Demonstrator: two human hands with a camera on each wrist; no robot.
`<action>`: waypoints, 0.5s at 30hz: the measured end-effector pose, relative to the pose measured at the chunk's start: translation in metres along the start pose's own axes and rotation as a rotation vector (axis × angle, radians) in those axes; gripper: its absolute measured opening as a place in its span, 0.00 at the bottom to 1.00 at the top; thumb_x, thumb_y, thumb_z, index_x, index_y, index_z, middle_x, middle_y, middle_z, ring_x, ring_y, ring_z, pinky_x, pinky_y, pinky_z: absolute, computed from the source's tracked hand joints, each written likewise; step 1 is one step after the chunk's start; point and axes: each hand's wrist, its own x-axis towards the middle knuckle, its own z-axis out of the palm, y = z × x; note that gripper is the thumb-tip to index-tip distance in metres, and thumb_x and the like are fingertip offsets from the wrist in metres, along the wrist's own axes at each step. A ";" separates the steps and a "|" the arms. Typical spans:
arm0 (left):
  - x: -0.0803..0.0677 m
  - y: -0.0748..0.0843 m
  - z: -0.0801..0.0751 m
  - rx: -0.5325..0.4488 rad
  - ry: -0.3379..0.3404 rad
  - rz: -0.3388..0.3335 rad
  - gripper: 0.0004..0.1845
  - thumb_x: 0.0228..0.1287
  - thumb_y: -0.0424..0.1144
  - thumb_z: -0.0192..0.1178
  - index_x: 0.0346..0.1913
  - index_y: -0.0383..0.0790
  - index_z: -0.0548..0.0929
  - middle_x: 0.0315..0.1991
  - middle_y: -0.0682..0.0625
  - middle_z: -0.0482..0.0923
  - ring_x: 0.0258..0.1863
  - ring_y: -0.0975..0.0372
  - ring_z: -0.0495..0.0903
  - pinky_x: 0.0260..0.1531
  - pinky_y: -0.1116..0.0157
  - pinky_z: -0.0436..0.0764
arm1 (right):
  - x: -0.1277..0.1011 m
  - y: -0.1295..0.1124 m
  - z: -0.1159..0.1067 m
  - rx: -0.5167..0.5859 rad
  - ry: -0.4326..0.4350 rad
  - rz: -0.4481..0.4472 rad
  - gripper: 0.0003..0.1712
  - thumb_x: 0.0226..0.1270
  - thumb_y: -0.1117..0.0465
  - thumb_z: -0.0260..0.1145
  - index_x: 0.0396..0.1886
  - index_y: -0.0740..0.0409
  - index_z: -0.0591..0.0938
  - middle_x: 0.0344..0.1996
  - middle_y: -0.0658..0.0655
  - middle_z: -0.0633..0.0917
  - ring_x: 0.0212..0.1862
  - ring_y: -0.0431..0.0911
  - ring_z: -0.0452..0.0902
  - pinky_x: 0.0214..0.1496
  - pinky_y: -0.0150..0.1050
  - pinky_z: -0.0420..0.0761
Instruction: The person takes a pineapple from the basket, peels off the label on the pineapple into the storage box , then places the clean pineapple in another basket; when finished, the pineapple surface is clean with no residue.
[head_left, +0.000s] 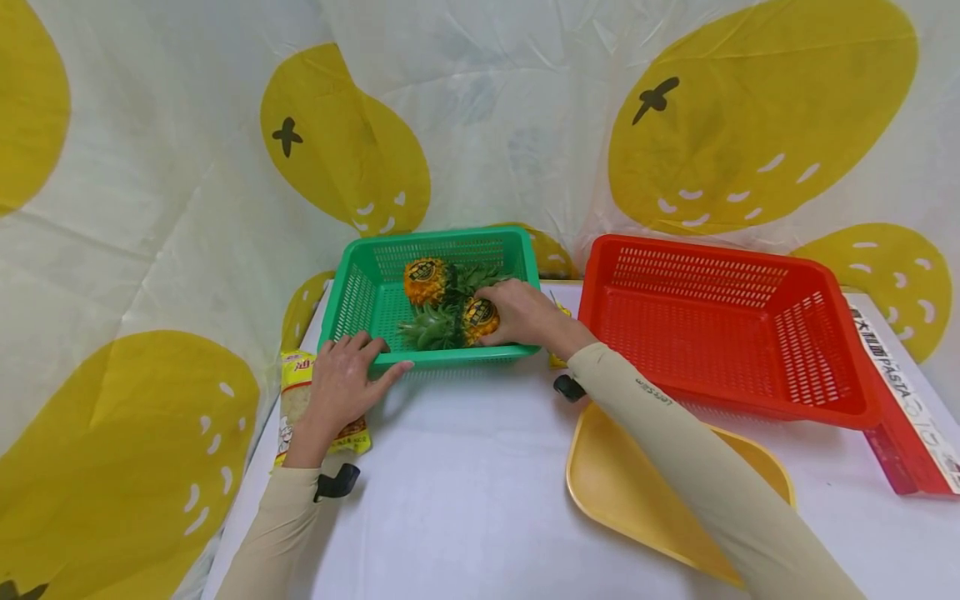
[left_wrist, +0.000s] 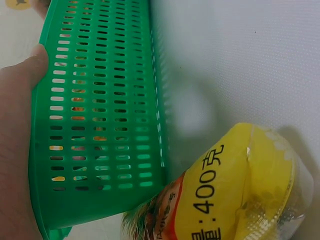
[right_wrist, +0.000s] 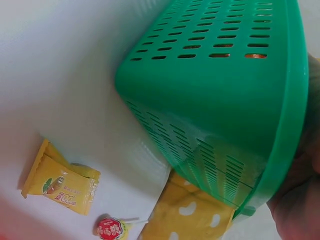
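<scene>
On the white table [head_left: 465, 467], seen from the head camera, the right hand [head_left: 525, 315] is reaching into the green basket [head_left: 358, 287] and curling its fingers around the nearer small pineapple [head_left: 478, 319], while a second pineapple [head_left: 425, 279] is lying just behind it. The left hand [head_left: 341, 382] is resting with straight fingers against the basket's near rim, over a yellow food packet [head_left: 296, 392]. A red basket [head_left: 720, 325] and yellow tray [head_left: 630, 483] are sitting to the right. Over at the left wrist, the thumb [left_wrist: 35, 62] is pressing the green wall beside the packet. At the right wrist, a yellow sachet [right_wrist: 60, 182] and a red sweet [right_wrist: 112, 228] are lying near the basket's corner.
</scene>
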 end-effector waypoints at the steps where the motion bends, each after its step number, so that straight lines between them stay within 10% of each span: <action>1: 0.000 0.000 0.000 0.001 0.002 0.002 0.25 0.61 0.63 0.72 0.40 0.42 0.86 0.34 0.46 0.76 0.29 0.50 0.73 0.31 0.53 0.68 | 0.000 0.000 0.000 0.006 0.003 -0.003 0.41 0.59 0.45 0.83 0.67 0.60 0.82 0.47 0.57 0.88 0.48 0.51 0.81 0.53 0.46 0.82; 15: 0.000 -0.001 0.000 -0.001 0.003 0.009 0.31 0.67 0.69 0.63 0.41 0.40 0.86 0.35 0.45 0.77 0.29 0.49 0.74 0.31 0.52 0.68 | -0.004 -0.003 -0.010 0.091 0.065 -0.065 0.37 0.57 0.49 0.83 0.64 0.60 0.85 0.39 0.51 0.88 0.35 0.45 0.77 0.36 0.39 0.78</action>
